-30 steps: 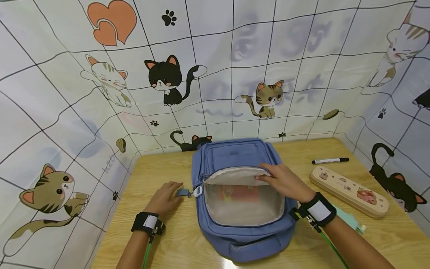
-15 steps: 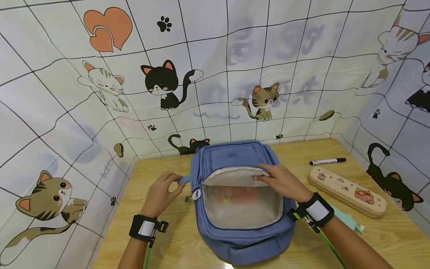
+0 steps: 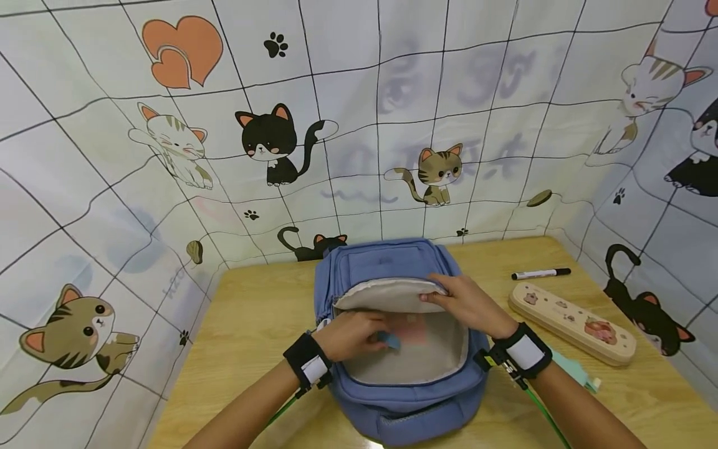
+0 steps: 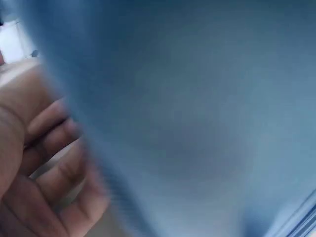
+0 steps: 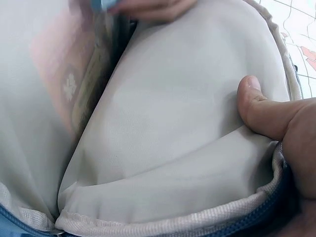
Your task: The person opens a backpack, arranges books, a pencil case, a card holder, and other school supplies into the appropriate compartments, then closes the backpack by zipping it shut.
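A blue backpack lies on the table with its front pocket unzipped, showing a pale lining. My right hand pinches the edge of the pocket flap and lifts it; the right wrist view has the thumb lying on the lining. Inside the opening, my left hand holds a small flat light-blue piece, whose kind I cannot tell. A pink printed item shows in the pocket behind it. Blurred bag fabric fills most of the left wrist view, beside my curled fingers.
Right of the backpack lie a cream pencil case with printed pictures, a black-and-white marker and a mint-green item, partly behind the right wrist. A cat-print curtain surrounds the wooden table.
My left hand picked up the light-blue piece from the table left of the backpack and moved right, into the pocket. My right hand keeps holding up the flap.
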{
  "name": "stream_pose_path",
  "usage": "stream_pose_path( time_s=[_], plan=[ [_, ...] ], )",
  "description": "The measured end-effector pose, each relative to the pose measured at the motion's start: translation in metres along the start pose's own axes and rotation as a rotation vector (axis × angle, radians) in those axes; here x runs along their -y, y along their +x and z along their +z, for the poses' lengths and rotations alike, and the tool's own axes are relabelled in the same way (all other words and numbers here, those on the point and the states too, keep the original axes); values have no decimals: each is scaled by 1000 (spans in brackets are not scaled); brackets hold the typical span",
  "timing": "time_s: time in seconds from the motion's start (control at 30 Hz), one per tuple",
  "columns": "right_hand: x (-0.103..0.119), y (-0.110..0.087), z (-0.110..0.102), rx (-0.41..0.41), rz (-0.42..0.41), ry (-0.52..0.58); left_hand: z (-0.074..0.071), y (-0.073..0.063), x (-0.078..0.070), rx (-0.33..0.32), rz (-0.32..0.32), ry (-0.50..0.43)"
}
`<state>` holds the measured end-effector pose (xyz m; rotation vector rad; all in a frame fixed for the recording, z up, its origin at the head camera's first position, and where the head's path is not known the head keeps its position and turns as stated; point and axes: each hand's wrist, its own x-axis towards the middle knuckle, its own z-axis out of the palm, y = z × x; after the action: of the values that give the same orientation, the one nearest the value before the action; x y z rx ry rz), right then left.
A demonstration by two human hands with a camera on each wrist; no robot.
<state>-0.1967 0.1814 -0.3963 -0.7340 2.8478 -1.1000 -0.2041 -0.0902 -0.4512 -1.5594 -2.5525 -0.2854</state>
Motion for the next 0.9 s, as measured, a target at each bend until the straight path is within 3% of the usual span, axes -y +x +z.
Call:
stream_pose_path(
  time_s=[0.27, 0.67, 0.8, 0.9],
  plan=[
    [-3, -2, 4, -28, -13, -2, 26, -5, 14, -40, -81, 120],
    [-2, -4, 3, -2, 0, 16, 26, -9, 6, -42, -123, 164],
    [0, -7, 1, 30, 4, 1, 18, -9, -10, -67, -121, 187],
    [3, -8, -4, 81, -13, -35, 1, -4, -40, -104, -87, 217]
  ],
)
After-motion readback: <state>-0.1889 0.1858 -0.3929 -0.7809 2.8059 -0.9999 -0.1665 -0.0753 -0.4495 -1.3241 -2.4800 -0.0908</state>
